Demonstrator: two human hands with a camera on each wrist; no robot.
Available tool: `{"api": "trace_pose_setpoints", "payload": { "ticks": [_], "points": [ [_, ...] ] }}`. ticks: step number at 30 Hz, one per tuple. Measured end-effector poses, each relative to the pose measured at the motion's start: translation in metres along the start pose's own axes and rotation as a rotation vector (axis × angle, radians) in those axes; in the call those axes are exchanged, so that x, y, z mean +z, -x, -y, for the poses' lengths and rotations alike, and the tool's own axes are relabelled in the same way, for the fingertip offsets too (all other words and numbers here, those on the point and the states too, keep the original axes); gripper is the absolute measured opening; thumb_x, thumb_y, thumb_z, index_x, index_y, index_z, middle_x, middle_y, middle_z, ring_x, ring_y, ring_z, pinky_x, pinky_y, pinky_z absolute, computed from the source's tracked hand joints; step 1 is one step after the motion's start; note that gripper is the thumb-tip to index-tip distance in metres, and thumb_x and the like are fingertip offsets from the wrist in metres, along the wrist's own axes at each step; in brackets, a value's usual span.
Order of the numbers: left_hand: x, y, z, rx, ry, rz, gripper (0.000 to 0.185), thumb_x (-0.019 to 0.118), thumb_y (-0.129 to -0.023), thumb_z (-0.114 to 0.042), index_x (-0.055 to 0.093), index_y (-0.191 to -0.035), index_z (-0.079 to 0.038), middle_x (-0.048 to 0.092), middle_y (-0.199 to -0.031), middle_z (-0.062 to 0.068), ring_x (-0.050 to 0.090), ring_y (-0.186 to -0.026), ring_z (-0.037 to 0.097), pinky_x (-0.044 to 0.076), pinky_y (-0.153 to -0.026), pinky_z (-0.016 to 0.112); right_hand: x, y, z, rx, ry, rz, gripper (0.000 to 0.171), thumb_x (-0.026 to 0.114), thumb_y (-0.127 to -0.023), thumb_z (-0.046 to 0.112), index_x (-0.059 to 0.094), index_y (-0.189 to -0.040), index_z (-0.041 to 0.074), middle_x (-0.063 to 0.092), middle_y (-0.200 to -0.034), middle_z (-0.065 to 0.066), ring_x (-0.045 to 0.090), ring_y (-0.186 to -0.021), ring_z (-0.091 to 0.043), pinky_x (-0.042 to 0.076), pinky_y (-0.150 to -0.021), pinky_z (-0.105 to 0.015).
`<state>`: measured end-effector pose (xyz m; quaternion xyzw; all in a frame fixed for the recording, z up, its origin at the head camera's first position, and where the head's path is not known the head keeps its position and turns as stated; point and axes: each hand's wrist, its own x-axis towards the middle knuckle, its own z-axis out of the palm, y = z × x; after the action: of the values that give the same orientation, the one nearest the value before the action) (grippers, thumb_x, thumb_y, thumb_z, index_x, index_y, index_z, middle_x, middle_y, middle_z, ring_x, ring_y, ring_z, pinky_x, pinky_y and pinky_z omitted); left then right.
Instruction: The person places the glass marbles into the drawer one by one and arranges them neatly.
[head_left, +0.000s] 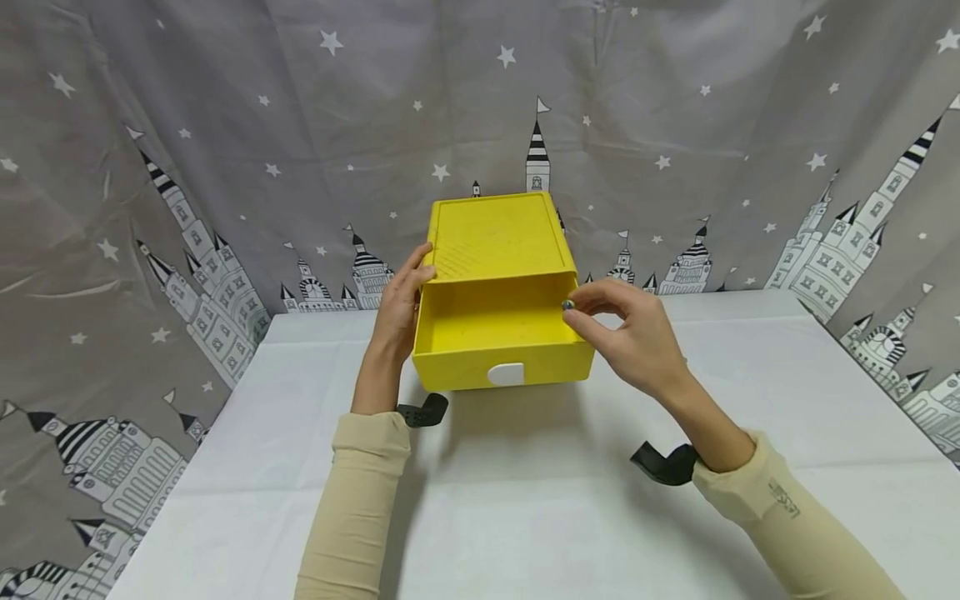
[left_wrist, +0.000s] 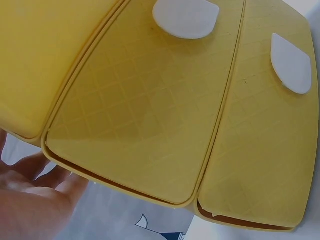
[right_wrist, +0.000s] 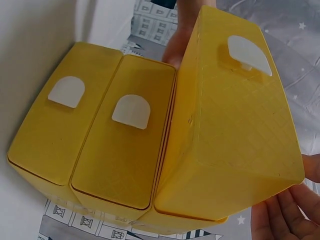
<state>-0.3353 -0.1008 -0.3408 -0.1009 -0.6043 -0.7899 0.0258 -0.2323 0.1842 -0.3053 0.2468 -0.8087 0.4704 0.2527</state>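
While the top drawer [head_left: 495, 333] stood pulled out, the right hand [head_left: 633, 333] pinched a small bead [head_left: 567, 305] just above the drawer's right rim, not yet dropped in. The left hand [head_left: 401, 300], fingers straight, steadied the cabinet [head_left: 495, 237] beside it. Dropping the bead and shutting the drawer seemed left.

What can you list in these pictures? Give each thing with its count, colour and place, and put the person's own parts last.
Yellow plastic drawer unit: one, yellow, back middle of the table; three drawers.
Open top drawer: one, yellow, pulled forward.
White drawer handles: three, white, one per drawer front.
Small dark bead: one, dark, over the open drawer's right edge.
White table: one, white.
Grey castle-print cloth: one, grey, backdrop.
Black wrist mounts: two, black.
Left hand: one, on the unit's left side.
Right hand: one, grip pinching the bead.
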Motion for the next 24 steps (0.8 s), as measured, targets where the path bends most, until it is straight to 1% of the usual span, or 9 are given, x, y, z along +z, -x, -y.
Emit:
{"api": "trace_pose_setpoints", "payload": {
  "ticks": [9, 19, 24],
  "points": [
    [-0.0006, -0.0006, -0.0012, -0.006, -0.014, -0.001, 0.058, 0.053, -0.098, -0.023, 0.039, -0.153, -0.020, 0.036, -0.154, 0.003, 0.045, -0.127, 0.021, 0.037, -0.108, 0.039, -0.0033, 0.0006, -0.0025, 0.018, -0.012, -0.025, 0.014, 0.071, -0.088, 0.001, 0.071, -0.102, -0.004, 0.067, -0.096, -0.008, 0.062, -0.088, -0.015, 0.050, -0.086, -0.023],
    [-0.0011, -0.0007, -0.0014, -0.003, -0.010, 0.000, 0.057, 0.053, -0.098, -0.023, 0.039, -0.153, -0.020, 0.037, -0.153, 0.002, 0.045, -0.127, 0.021, 0.037, -0.108, 0.039, -0.0053, 0.0026, -0.0039, 0.028, -0.025, -0.019, 0.014, 0.070, -0.089, 0.001, 0.071, -0.102, -0.003, 0.068, -0.096, -0.008, 0.062, -0.087, -0.013, 0.050, -0.087, -0.023],
    [-0.0008, -0.0007, -0.0013, 0.000, -0.015, 0.004, 0.057, 0.053, -0.098, -0.024, 0.039, -0.153, -0.020, 0.036, -0.154, 0.003, 0.044, -0.129, 0.022, 0.036, -0.109, 0.040, -0.0082, 0.0043, -0.0063, 0.028, -0.009, -0.025, 0.014, 0.070, -0.089, 0.001, 0.071, -0.102, -0.004, 0.068, -0.096, -0.009, 0.062, -0.088, -0.014, 0.050, -0.086, -0.022]
  ]
}}
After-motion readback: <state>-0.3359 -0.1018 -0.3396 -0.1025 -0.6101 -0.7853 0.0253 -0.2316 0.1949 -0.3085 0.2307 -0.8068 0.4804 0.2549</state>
